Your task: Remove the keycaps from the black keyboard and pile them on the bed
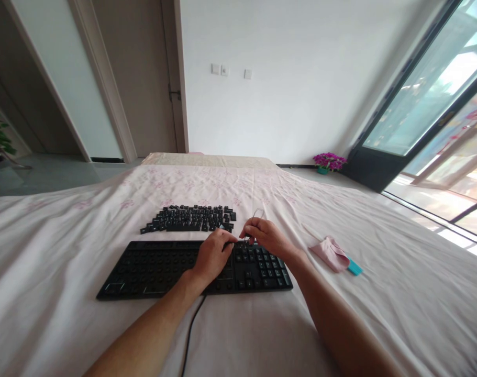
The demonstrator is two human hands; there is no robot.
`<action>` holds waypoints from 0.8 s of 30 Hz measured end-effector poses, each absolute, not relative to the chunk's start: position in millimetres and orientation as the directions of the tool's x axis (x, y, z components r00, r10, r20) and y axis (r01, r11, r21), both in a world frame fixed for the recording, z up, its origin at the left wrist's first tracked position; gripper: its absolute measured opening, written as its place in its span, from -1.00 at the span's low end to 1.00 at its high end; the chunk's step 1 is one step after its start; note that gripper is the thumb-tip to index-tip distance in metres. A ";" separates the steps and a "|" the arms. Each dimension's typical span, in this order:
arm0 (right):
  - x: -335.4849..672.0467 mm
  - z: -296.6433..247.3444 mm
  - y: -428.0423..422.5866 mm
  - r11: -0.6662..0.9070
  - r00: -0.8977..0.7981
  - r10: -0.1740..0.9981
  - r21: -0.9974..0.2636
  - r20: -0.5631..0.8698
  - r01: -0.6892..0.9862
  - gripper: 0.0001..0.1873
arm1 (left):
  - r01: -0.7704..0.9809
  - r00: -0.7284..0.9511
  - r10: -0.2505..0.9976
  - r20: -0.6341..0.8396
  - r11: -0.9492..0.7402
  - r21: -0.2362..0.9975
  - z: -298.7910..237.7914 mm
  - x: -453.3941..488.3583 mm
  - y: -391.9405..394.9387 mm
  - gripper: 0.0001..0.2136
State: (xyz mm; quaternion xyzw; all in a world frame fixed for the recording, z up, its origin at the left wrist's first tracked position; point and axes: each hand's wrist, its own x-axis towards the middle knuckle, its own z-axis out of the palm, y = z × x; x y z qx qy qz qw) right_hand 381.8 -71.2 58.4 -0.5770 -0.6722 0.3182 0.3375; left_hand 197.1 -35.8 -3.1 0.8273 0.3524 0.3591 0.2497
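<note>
A black keyboard (pixel 155 267) lies on the bed sheet. Its left and middle parts are stripped of keycaps, while keys still sit on its right part. My right hand (pixel 264 234) is closed on a wire keycap puller (pixel 258 213), whose loop sticks up above the fingers, over the keyboard's upper edge. Just left of it, my left hand (pixel 214 254) rests over the keyboard with thumb and fingers drawn together near the puller's lower end. What they hold, if anything, is too small to make out. Loose black keycaps (pixel 193 217) lie in rows behind the keyboard.
A pink cloth (pixel 330 254) and a turquoise flat piece (pixel 355 267) lie to the right. The keyboard's cable (pixel 189 335) runs toward me over the wrinkled, flowered sheet (pixel 238 335). Beyond the bed stand purple flowers (pixel 328 161), a white wall and a glass door.
</note>
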 end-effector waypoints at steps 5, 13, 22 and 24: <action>379.0 63.4 -75.1 0.177 -0.152 0.983 -0.785 0.106 0.594 -0.74 | 0.424 0.513 0.756 0.407 -0.635 0.645 -2.1 196.6 -36.6 -0.82; 377.0 51.3 -82.6 0.231 -0.215 0.968 -0.775 0.126 0.589 -0.71 | 0.432 0.565 0.713 0.415 -0.685 0.587 -1.3 196.3 -37.5 -0.85; 376.3 25.4 -95.2 0.337 -0.164 0.939 -0.717 0.302 0.610 -0.64 | 0.467 0.622 0.691 0.368 -0.705 0.534 5.7 202.9 -38.0 -0.91; 376.0 20.7 -96.9 0.367 -0.151 0.924 -0.713 0.350 0.597 -0.62 | 0.469 0.629 0.686 0.367 -0.710 0.525 5.7 208.1 -38.0 -0.94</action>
